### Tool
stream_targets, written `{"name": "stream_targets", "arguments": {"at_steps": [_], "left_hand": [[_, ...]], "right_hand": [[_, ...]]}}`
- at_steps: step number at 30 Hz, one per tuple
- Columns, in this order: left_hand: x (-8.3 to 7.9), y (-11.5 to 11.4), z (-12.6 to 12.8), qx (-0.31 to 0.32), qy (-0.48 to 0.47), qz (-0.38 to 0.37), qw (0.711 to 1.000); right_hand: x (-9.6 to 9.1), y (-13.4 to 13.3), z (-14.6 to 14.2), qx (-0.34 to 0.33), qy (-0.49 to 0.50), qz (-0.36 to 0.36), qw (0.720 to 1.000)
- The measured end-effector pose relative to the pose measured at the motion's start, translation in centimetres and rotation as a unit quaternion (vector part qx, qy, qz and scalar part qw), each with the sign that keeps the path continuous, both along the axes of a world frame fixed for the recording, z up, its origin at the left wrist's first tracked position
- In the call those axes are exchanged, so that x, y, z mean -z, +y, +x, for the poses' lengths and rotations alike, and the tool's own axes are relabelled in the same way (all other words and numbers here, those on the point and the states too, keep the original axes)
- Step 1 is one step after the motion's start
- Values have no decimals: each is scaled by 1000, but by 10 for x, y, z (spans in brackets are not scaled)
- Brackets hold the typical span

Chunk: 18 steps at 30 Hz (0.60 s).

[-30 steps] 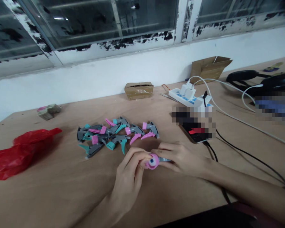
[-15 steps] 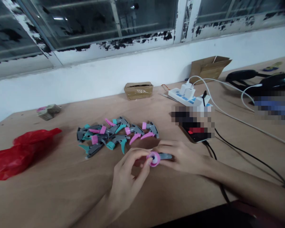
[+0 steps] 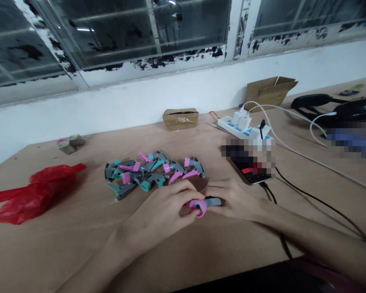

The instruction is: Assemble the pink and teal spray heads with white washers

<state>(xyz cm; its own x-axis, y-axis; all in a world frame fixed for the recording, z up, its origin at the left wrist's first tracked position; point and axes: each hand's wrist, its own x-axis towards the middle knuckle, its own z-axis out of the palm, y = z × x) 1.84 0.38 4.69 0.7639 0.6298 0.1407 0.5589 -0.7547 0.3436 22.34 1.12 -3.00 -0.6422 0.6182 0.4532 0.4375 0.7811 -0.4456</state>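
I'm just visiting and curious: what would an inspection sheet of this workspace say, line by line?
Surface: brown tabletop.
Job's things: sprayer head with pink collar in both hands; loose pile of similar heads, grey with pink or teal parts, beyond them.
Clutter: red plastic bag, small cardboard box, open carton, partly blurred phone.
Hands: left hand grips the collar; right hand holds the body.
Cables: white cables at the power strip; black cable at the phone's near end.
Surroundings: white wall, windows with patchy frames.
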Motion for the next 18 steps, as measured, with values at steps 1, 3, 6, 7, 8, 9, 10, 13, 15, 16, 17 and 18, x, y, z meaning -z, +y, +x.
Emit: {"name": "stream_targets", "arguments": {"at_steps": [1,3,6,7,8,9,10,13,15,16,17,18], "left_hand": [[-4,0,3,6,27,12,1000],[-9,-1,8,15,57,38,998],[-7,-2,11,21,60,68,996],[-5,-3,11,21,54,76,995],[-3,-4,11,20,47,85,995],[-1,-4,10,21,41,96,994],[1,-5,9,21,35,109,993],[4,-8,7,20,18,145,989],[6,-9,7,21,6,159,987],[7,-10,7,23,-1,164,986],[8,-10,7,26,-6,168,986],[9,-10,7,26,-11,171,985]], "right_hand": [[0,0,0,-1,1,11,1000],[0,0,1,2,2,30,1000],[0,0,2,11,1,47,999],[-1,0,2,12,1,46,999],[-2,0,2,11,3,44,999],[-2,0,2,8,5,40,999],[-3,0,2,5,6,37,999],[-2,1,1,2,10,28,1000],[-1,1,0,5,12,24,1000],[0,1,0,6,13,23,1000],[1,2,0,7,14,23,1000],[1,2,0,10,15,25,1000]]}}
